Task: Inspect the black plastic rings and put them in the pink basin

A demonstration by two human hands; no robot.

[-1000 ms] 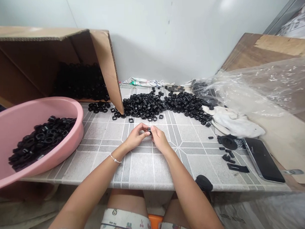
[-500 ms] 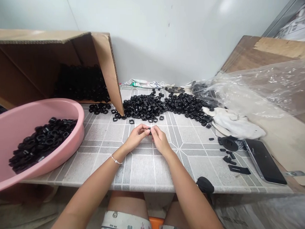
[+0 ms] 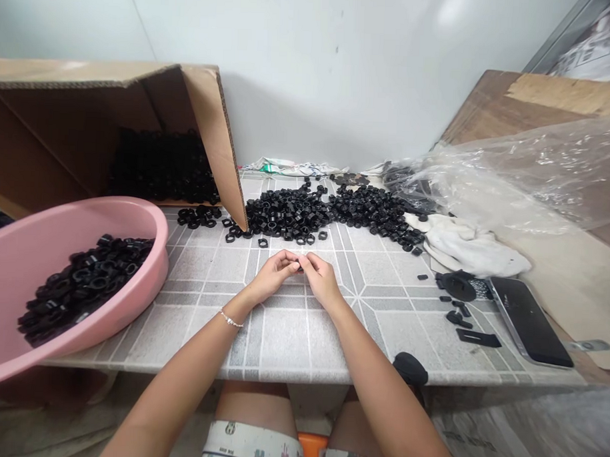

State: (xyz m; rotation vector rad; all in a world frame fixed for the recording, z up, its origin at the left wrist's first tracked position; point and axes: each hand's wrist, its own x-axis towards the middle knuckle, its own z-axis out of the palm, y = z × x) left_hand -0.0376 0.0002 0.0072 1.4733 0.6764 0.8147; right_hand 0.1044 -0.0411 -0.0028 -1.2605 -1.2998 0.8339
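At the far left, a pink plastic basin tilts over the table edge, with a shallow layer of black ring-shaped parts in its bottom. Above it, at the upper left, a tipped cardboard box holds a dark mass of similar parts. Along the back of the tiled table, a loose heap of black nuts spreads toward the centre, so most of the parts in view lie outside the basin. At lower centre, the left hand, with a thin bracelet at its wrist, and the right hand curl inward, their fingertips pressed together just below the heap; I cannot tell whether a small part lies between them. To the right are a white cloth, a clear plastic sheet, a round black part and a black tablet.
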